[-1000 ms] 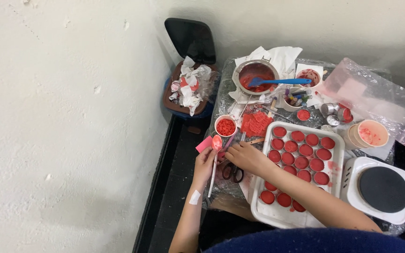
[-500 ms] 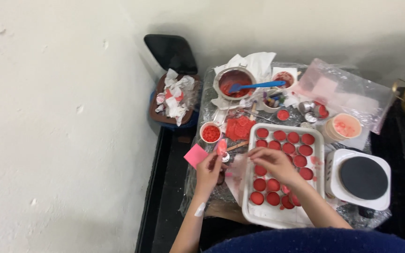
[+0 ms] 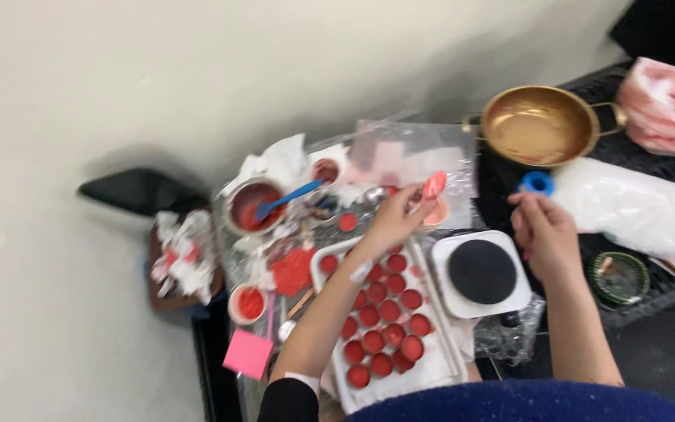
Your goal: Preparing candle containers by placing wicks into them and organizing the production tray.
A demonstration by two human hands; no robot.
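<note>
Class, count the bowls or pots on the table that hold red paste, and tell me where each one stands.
2. A large bowl with a blue spatula stands behind the tray; a small pot stands left of the tray. The picture is blurred, so others may be hidden.

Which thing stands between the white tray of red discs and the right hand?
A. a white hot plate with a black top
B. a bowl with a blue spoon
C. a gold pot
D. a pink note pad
A: the hot plate sits right of the tray and just left of the right hand.
</note>
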